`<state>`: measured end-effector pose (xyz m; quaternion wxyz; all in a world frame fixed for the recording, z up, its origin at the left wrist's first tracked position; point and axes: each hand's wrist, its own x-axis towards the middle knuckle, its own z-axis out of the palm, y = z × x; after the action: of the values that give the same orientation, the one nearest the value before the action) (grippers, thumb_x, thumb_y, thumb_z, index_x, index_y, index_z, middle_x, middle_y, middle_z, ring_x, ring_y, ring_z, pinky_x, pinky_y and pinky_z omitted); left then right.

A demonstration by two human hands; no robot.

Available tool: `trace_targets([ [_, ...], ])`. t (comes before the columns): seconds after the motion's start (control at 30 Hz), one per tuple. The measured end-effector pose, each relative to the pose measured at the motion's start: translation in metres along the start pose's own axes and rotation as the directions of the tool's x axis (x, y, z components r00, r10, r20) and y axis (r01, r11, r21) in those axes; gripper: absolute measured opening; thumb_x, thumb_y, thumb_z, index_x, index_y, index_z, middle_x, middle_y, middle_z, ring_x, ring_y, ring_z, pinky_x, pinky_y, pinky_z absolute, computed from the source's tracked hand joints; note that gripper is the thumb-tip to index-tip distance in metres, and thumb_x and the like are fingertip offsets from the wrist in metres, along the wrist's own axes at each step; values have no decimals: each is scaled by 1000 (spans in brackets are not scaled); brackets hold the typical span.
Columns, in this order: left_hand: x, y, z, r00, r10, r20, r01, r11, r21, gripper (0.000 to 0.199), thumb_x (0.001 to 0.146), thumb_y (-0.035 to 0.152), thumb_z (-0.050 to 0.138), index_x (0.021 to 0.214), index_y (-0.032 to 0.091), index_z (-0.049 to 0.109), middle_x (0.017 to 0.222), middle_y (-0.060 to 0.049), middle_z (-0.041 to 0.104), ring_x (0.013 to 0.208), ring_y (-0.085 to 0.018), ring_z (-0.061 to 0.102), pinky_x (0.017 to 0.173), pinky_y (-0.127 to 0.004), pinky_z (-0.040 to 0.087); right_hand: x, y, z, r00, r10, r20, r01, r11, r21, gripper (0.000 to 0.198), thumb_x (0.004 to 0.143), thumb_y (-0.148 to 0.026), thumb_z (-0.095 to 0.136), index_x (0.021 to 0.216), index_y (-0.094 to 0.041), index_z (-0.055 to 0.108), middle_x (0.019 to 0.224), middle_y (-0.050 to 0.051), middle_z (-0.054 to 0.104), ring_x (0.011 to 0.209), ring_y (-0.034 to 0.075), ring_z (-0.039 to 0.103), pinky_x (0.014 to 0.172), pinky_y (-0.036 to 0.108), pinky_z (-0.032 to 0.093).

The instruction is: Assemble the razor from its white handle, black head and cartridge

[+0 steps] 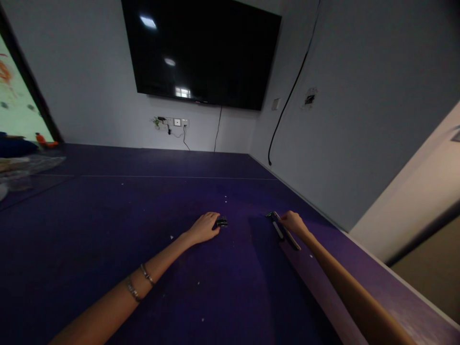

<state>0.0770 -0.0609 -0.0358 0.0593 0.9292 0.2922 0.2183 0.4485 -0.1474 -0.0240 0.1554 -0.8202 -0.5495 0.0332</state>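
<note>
On the purple surface, the fingers of my left hand [205,229] close around one end of a small dark, ridged block [222,222]; its kind is too small to make out. Farther right, my right hand [293,222] pinches a slim dark handle with a pale edge [293,240], whose far end is partly covered by my fingers. Just left of that handle lies a razor-like stick [277,229] with a grey grip and a short crosswise head. Whether the two long pieces touch each other, I cannot tell.
Small white scraps [171,237] dot the purple surface [230,287]. A black cable [287,103] hangs down the right wall. Clear plastic wrapping [39,164] and an orange object [42,140] sit at the far left. A television [204,52] hangs above wall sockets [177,122].
</note>
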Motion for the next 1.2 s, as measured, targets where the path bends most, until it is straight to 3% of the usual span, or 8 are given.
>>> trace_targets([
  [0.33, 3, -4, 9, 1000, -6, -9, 6, 999, -37, 37, 77, 23, 50, 114, 15, 51, 113, -10, 58, 106, -24, 53, 94, -38, 40, -12, -12, -27, 998, -39, -47, 39, 999, -4, 29, 76, -30, 49, 75, -12, 72, 65, 10, 67, 68, 22, 65, 51, 23, 38],
  [0.47, 5, -3, 8, 999, -32, -25, 29, 993, -111, 35, 75, 22, 54, 110, 16, 52, 107, -9, 59, 102, -23, 54, 91, -37, 41, -22, -31, -36, 989, -134, -66, 135, 991, 12, 27, 78, -29, 48, 82, -17, 71, 74, 8, 69, 74, 22, 65, 60, 24, 44],
  [0.53, 5, 1, 6, 998, -52, -37, 46, 985, -166, 37, 73, 20, 56, 109, 17, 52, 107, -8, 58, 102, -22, 53, 92, -37, 41, -29, -46, -36, 959, -277, -67, 280, 959, 42, 27, 78, -28, 49, 92, -19, 70, 85, 8, 69, 80, 21, 64, 68, 26, 46],
  [0.67, 4, 22, -3, 998, -9, -68, -9, 968, -252, 40, 69, 16, 61, 108, 17, 51, 107, -7, 56, 100, -20, 53, 91, -35, 41, -49, -81, -33, 808, -587, -53, 589, 799, 126, 41, 76, -35, 58, 113, -19, 60, 107, 9, 62, 98, 22, 59, 85, 34, 46],
  [0.83, 0, 58, -14, 993, 67, -95, -94, 944, -318, 46, 70, 22, 64, 113, 19, 46, 113, -8, 53, 103, -21, 52, 92, -36, 41, -72, -117, -31, 688, -725, 1, 710, 674, 204, 62, 70, -43, 66, 125, -20, 49, 118, 11, 54, 108, 24, 52, 90, 39, 43],
  [1.0, -2, 81, -19, 992, 82, -95, -111, 925, -363, 47, 69, 20, 64, 112, 19, 45, 111, -8, 53, 105, -22, 52, 93, -38, 41, -85, -132, -30, 646, -763, 29, 744, 638, 199, 52, 66, -38, 72, 112, -19, 57, 107, 9, 58, 101, 22, 54, 88, 35, 43],
  [1.1, -3, 86, -21, 993, 85, -81, -109, 922, -372, 48, 71, 21, 62, 115, 19, 44, 115, -10, 53, 109, -23, 50, 96, -39, 40, -88, -132, -31, 661, -748, 58, 724, 655, 217, 43, 68, -35, 69, 108, -24, 59, 103, 5, 58, 95, 20, 56, 86, 32, 44],
  [1.2, -4, 85, -21, 995, 81, -63, -99, 920, -379, 51, 75, 25, 58, 122, 20, 40, 125, -11, 48, 117, -23, 45, 101, -40, 36, -80, -119, -35, 686, -722, 85, 689, 683, 241, 47, 68, -36, 68, 113, -26, 57, 108, 5, 55, 95, 20, 55, 88, 32, 44],
])
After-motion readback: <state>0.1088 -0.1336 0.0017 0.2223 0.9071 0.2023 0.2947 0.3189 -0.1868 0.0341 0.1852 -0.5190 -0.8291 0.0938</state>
